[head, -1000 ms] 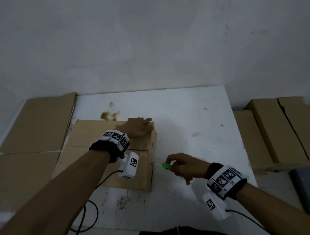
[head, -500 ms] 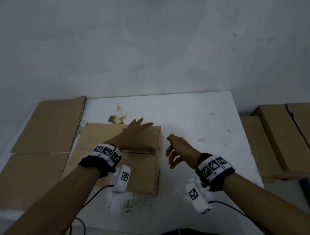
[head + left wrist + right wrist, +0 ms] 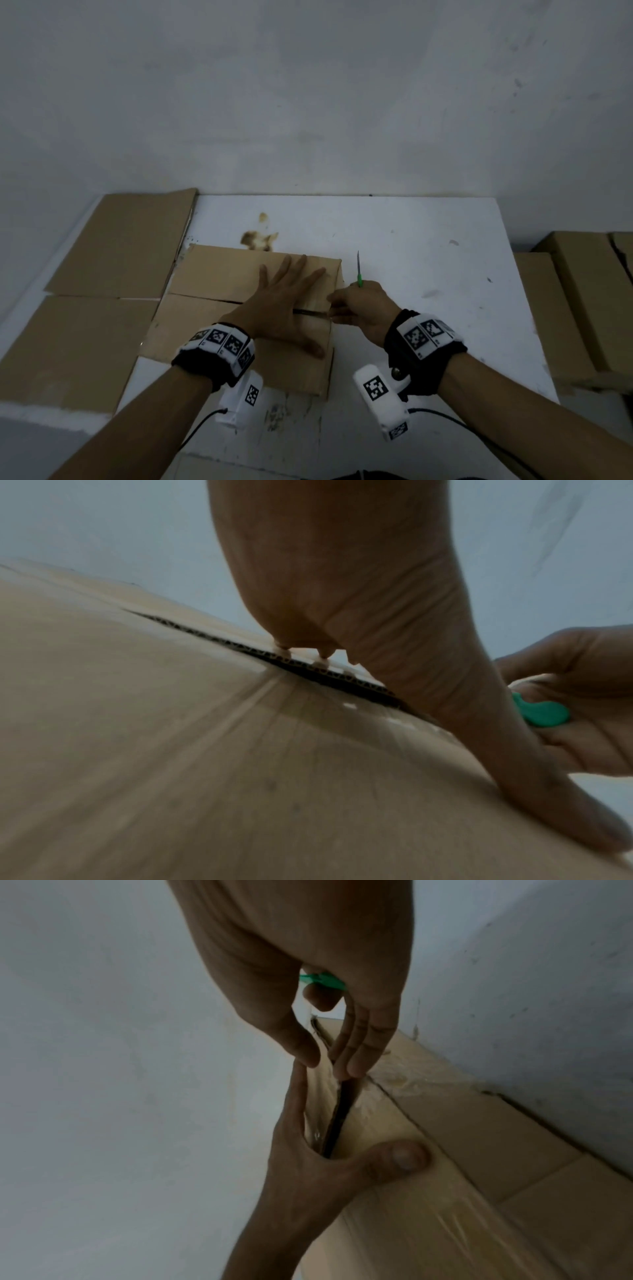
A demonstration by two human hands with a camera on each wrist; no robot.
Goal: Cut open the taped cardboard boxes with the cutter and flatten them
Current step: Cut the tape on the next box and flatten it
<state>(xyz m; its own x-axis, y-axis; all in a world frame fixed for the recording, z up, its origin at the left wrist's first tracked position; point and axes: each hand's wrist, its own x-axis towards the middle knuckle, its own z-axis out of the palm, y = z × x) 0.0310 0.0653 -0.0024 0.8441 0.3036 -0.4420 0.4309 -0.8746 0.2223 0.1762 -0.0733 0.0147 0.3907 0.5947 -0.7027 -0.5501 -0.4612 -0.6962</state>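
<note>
On white bench [image 3: 411, 240]: brown cardboard box [image 3: 222, 274], top seam split, corrugation showing. Left hand [image 3: 284, 308] flat on top, fingers spread. Right hand [image 3: 359, 308] grips green cutter [image 3: 359, 274], fingertips at seam. Grey wall [image 3: 308, 102] behind.

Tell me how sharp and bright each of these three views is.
Head view: dim but fairly sharp, edges bowed by the wide lens. Left wrist view: the cardboard box is streaked with motion blur in front, the left hand softly blurred. Right wrist view: dark and grainy, the right hand shadowed.
</note>
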